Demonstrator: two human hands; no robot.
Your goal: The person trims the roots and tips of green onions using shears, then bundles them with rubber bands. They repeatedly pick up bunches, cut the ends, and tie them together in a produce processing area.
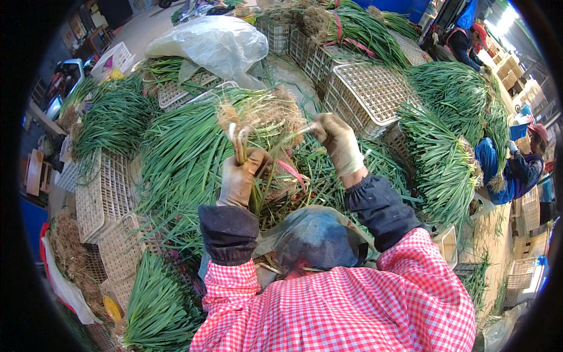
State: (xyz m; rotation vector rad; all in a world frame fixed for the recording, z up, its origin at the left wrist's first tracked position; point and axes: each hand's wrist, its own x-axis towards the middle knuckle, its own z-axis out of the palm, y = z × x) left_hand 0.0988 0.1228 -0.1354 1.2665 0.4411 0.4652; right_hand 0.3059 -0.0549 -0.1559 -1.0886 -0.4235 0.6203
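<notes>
My left hand (pixel 244 176), in a soiled work glove, grips a small bunch of leafy allium greens (pixel 238 143). Their white stem ends and brown roots (pixel 228 115) point up; the leaves hang below the fist. To the right, my gloved right hand (pixel 336 141) pinches the pale end of a thin, blurred leaf or stalk (pixel 292 135) that slants down toward the left hand. Just behind the hands lies a large heap of the same greens (pixel 176 145), with a tangled root mass (pixel 281 108) at its right. A pink tie strip (pixel 291 172) shows between my hands.
Upturned plastic crates (pixel 371 90) stand ahead, and another crate (pixel 105 193) is at left. A clear plastic sheet (pixel 211 44) covers part of a pile. Bundled greens (pixel 440 163) lie at right, near a seated person (pixel 523 171) holding a bunch. Another person (pixel 462 46) bends farther back.
</notes>
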